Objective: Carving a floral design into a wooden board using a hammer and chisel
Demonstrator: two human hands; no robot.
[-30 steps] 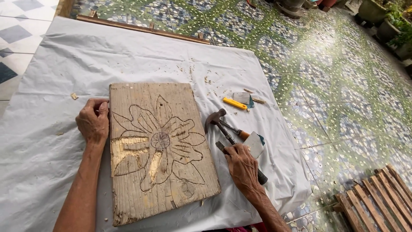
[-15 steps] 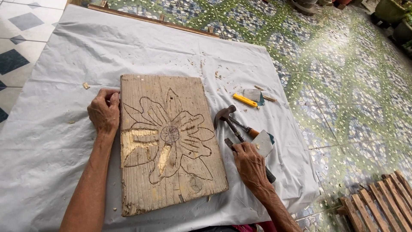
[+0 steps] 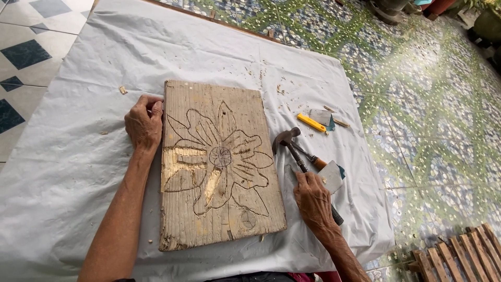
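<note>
Right hand now closed on hammer handle; left hand flat at board edge.

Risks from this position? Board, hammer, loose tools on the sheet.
1. The left hand only steadies the carved board at its edge; on the loose white sheet it may slide under a blow.
2. The right hand rests on the hammer among crowded tools; lifting it may knock the chisel or scraper off the table.
</note>
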